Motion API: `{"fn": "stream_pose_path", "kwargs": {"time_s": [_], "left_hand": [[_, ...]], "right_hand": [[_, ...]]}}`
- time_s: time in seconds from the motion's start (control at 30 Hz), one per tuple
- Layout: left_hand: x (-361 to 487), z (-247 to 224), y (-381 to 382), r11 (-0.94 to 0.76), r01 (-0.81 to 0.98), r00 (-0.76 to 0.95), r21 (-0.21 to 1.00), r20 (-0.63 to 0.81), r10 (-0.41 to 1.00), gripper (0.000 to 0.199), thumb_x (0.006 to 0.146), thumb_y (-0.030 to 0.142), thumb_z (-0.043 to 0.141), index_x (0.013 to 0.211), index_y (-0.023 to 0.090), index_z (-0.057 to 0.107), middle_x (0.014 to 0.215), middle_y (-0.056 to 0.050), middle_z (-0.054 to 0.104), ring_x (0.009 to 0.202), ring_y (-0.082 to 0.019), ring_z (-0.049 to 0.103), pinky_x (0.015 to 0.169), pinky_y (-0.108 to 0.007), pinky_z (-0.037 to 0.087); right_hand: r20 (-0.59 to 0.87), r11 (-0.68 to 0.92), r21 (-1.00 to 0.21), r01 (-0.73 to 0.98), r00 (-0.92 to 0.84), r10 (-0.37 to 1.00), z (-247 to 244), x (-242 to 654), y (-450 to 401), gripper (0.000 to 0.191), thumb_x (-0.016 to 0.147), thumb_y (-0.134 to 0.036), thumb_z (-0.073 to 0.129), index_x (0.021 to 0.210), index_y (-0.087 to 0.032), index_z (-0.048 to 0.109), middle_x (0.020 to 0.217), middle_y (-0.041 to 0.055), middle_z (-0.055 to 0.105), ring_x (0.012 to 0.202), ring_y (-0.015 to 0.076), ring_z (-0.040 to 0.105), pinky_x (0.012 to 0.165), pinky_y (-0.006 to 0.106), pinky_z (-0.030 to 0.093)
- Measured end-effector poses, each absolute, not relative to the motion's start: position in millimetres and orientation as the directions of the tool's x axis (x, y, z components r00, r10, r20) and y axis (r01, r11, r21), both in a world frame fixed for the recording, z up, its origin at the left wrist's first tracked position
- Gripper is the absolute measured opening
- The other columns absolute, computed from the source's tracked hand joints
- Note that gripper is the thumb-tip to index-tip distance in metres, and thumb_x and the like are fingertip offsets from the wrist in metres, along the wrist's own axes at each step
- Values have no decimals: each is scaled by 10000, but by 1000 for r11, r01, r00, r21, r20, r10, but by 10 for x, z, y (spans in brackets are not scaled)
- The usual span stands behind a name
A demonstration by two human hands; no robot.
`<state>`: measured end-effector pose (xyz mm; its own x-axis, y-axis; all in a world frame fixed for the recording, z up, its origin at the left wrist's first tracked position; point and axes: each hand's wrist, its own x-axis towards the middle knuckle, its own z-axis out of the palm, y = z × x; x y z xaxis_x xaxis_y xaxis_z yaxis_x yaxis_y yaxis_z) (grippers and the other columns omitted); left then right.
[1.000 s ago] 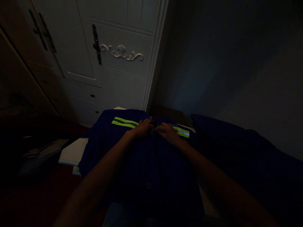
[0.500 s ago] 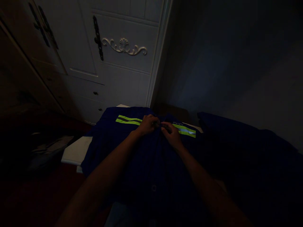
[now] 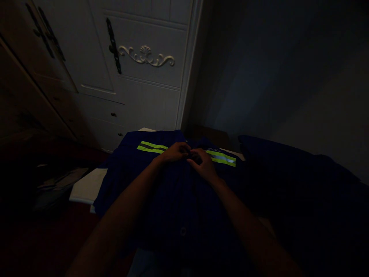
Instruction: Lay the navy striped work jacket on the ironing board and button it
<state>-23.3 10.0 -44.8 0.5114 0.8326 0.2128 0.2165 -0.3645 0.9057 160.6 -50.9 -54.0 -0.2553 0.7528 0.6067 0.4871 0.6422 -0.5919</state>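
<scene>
A dark blue work jacket (image 3: 161, 184) lies spread out in front of me, with yellow-green and silver reflective strips across its chest. My left hand (image 3: 176, 151) is closed on the front edge of the jacket near the collar. Close beside it, my right hand (image 3: 202, 161) pinches the facing edge, with its thumb and fingers bent. The fingertips of both hands nearly meet at the front opening, and the dim light hides what lies between them. Lower on the front, a round button (image 3: 183, 231) shows.
Under the jacket a pale board or tabletop (image 3: 88, 186) sticks out on the left. A white wardrobe (image 3: 150, 96) with dark handles stands behind. More dark blue cloth (image 3: 288, 161) is heaped at the right, by the wall (image 3: 259, 77). The floor (image 3: 52, 238) looks dark red.
Both hands have shifted slightly down along the front opening, still gripping the jacket. The left hand has turned flatter. The whole view has moved a little.
</scene>
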Motion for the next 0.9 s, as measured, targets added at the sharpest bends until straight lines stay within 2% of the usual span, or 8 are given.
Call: {"fn": "stream_pose_path", "kwargs": {"time_s": [0.13, 0.3, 0.43, 0.57, 0.73, 0.9], "left_hand": [[-265, -436, 127, -189, 110, 498, 976, 111, 860, 288, 658, 126, 706, 941, 133, 652, 854, -21, 680, 772, -128, 632, 715, -253, 482], [-354, -380, 103, 6, -16, 565, 1000, 4, 825, 316, 656, 102, 717, 964, 127, 648, 748, 5, 655, 681, -94, 606, 678, -233, 458], [-441, -332, 80, 74, -45, 662, 996, -25, 749, 424, 636, 65, 720, 1047, 155, 662, 904, -28, 697, 784, -106, 635, 731, -238, 464], [-461, -360, 97, 34, -16, 686, 999, -14, 728, 519, 601, 45, 737, 1096, 174, 653, 1014, -49, 700, 840, -127, 645, 736, -248, 471], [-415, -428, 138, -107, 14, 638, 994, 73, 767, 409, 625, 138, 778, 1021, 149, 678, 981, -60, 710, 884, -158, 652, 787, -290, 488], [-380, -414, 131, -192, 69, 571, 979, 119, 812, 283, 656, 252, 796, 897, 137, 706, 860, -40, 716, 794, -143, 648, 756, -278, 491]], "right_hand": [[644, 695, -528, 488, -304, 702, -524, 1566, -514, 194, 831, -314, 684, 998, -223, 646, 1031, 68, 665, 998, 227, 628, 905, 389, 491], [622, 660, -553, 508, -275, 733, -561, 1552, -494, 248, 806, -315, 719, 1031, -231, 657, 1029, 62, 681, 980, 233, 635, 888, 396, 500], [596, 640, -579, 504, -274, 755, -581, 1560, -485, 235, 792, -317, 737, 999, -231, 667, 1013, 62, 693, 958, 238, 646, 876, 401, 507], [599, 640, -587, 495, -266, 755, -587, 1560, -488, 242, 789, -319, 738, 1005, -235, 668, 1011, 61, 692, 957, 240, 646, 870, 397, 510], [602, 633, -611, 476, -240, 762, -573, 1545, -517, 288, 801, -346, 716, 1057, -231, 653, 1017, 61, 691, 957, 233, 649, 872, 387, 511], [548, 539, -699, 470, -132, 826, -529, 1514, -549, 378, 832, -421, 659, 1150, -226, 602, 1016, 66, 695, 922, 219, 661, 861, 381, 515]]}}
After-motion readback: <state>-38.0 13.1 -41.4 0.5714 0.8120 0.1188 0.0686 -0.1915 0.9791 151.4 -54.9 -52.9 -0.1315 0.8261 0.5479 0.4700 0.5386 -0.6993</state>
